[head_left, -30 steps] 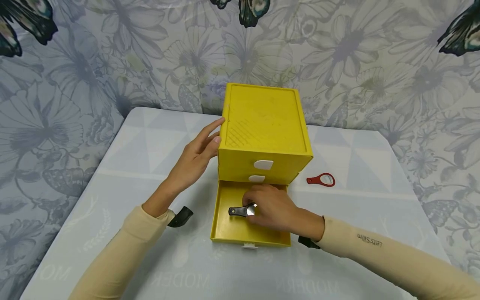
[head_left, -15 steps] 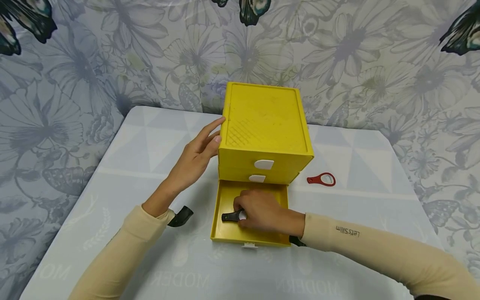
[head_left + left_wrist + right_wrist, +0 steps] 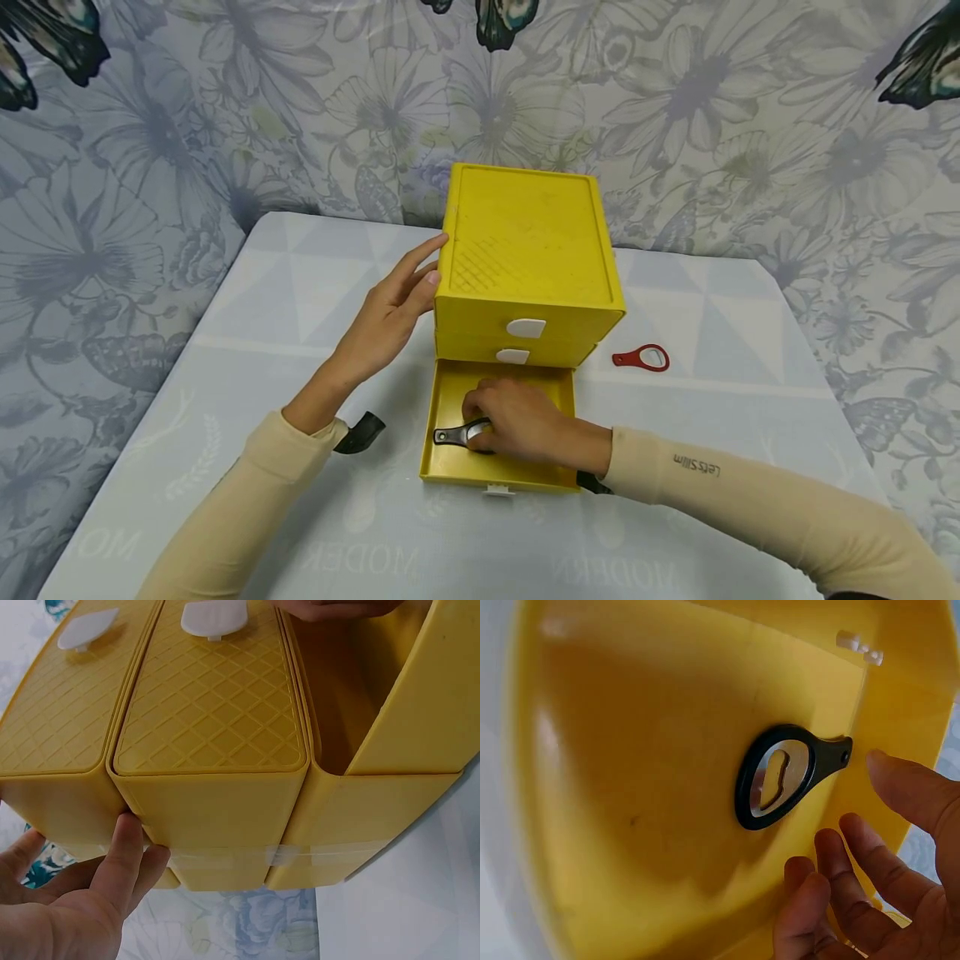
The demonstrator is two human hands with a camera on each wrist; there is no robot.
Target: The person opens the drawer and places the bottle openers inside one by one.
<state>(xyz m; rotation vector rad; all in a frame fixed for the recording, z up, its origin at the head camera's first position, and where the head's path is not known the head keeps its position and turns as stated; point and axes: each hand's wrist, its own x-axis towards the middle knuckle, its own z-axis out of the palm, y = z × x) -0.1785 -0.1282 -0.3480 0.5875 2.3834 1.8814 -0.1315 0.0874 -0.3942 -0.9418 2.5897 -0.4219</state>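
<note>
In the head view a black bottle opener [image 3: 452, 436] lies in the pulled-out bottom drawer [image 3: 498, 481], its round end partly behind my right hand [image 3: 517, 421]. The right wrist view shows the bottle opener [image 3: 780, 776] flat on the drawer floor, with a metal insert. There my right hand [image 3: 885, 900] is just apart from it, thumb and fingers spread with nothing between them. My left hand [image 3: 382, 321] rests its fingertips against the left side of the yellow drawer cabinet [image 3: 532, 237]. In the left wrist view those fingers [image 3: 124, 855] touch the cabinet's side wall.
A red bottle opener [image 3: 642, 358] lies on the table [image 3: 712, 333] right of the cabinet. Two upper drawers with white handles [image 3: 527, 328] are closed. A floral cloth [image 3: 697, 108] hangs behind the table.
My right hand has moved left and slightly toward the front inside the drawer. The black bottle opener has shifted left with it. My left hand stays put.
</note>
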